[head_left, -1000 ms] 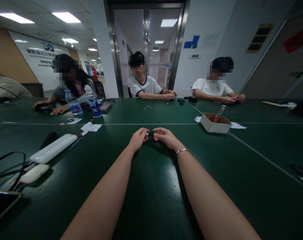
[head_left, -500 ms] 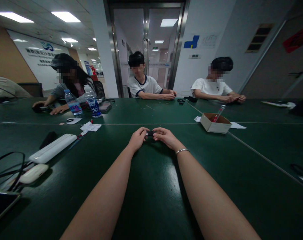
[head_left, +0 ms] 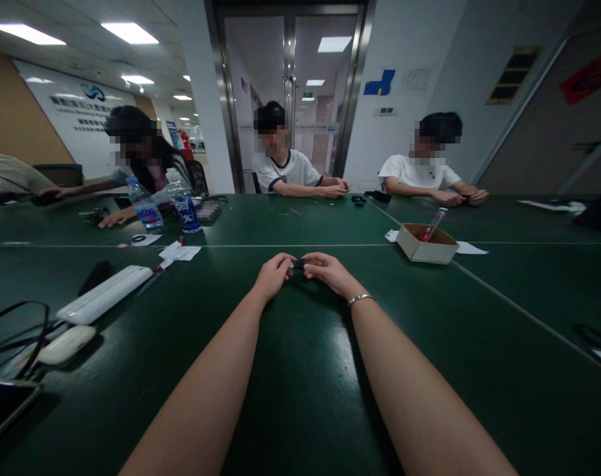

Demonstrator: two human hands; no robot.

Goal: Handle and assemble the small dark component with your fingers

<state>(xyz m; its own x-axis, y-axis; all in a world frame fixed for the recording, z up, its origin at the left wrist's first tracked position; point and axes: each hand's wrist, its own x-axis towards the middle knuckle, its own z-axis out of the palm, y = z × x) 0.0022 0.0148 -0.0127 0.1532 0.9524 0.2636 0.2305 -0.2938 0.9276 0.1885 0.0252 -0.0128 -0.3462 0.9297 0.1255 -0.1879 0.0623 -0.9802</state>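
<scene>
Small black object [head_left: 299, 264]: lay crosswise (type unclear)
Left hand [head_left: 273, 276]: clamped on silvery end
Right hand [head_left: 331, 272]: clamped on black end

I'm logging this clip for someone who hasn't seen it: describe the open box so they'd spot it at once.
On the green table, look right of the right hand and slightly farther away. The pale, open box sits there, brown inside. Upright walls and a leaning clear-and-red tube inside distinguish it from the flat white paper beside it.
</scene>
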